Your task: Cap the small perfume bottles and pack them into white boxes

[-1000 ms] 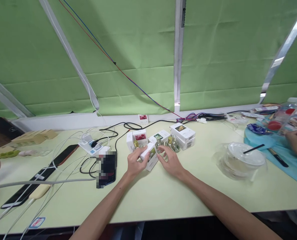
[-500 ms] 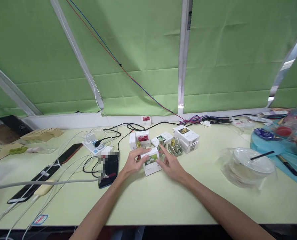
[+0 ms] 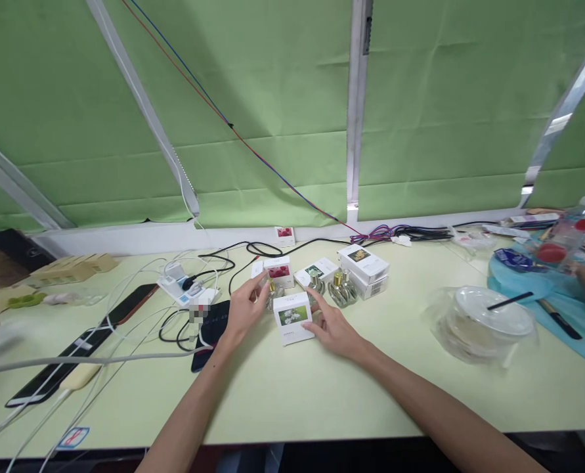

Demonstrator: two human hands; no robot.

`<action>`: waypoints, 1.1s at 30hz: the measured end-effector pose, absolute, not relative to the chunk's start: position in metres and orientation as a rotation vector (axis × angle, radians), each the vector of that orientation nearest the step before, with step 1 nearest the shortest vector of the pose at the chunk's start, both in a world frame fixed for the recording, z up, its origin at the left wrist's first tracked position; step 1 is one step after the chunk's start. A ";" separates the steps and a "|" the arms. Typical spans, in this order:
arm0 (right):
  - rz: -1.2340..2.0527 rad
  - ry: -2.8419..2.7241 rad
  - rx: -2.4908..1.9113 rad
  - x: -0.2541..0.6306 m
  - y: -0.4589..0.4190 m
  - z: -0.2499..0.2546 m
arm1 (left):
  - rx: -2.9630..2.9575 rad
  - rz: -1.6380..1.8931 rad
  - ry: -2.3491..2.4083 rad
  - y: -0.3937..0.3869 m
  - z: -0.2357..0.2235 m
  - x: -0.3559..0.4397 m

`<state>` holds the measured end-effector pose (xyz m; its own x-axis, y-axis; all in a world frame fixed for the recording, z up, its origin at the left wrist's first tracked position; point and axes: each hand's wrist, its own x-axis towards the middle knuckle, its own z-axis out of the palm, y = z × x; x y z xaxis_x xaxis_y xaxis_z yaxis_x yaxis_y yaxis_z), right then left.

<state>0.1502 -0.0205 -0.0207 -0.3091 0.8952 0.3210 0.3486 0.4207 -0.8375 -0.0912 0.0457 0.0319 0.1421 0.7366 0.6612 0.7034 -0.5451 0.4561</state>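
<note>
A small white box [image 3: 293, 333] with a white-flower picture on its front stands before me on the table. My right hand [image 3: 335, 330] grips its right side, thumb on the front and index finger by the top edge. My left hand [image 3: 245, 309] is off the box, thumb and fingers apart beside a glass perfume bottle with a gold cap [image 3: 272, 287]; contact is unclear. That bottle is partly hidden behind the box. More perfume bottles [image 3: 341, 292] stand behind my right hand. Around them are a flat white box [image 3: 316, 270], two stacked white boxes [image 3: 366, 263] and a red-pictured box [image 3: 278, 270].
A black phone [image 3: 218, 322], a white power strip [image 3: 184, 289] and tangled cables lie left. On the right are a bagged plastic bowl [image 3: 489, 322] and a blue bag [image 3: 558, 315] with a knife. Other people's hands show at both side edges.
My left hand has let go of the flower-pictured box and moved left and up toward the gold-capped bottle. My right hand stays on the box. The view has shifted slightly.
</note>
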 end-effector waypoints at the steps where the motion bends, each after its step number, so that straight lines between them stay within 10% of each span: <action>1: 0.835 -1.860 -1.061 0.150 -0.021 -0.020 | 2.366 1.290 1.519 0.047 0.030 -0.092; 33: 0.631 -1.806 -1.186 0.150 -0.012 -0.026 | 2.381 0.977 1.062 0.032 0.053 -0.099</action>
<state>0.1498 -0.0118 -0.0257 -0.1767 0.9066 0.3832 0.4712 0.4197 -0.7758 -0.0992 0.0318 0.0528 0.4798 0.7543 0.4482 0.5089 -0.6554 0.5581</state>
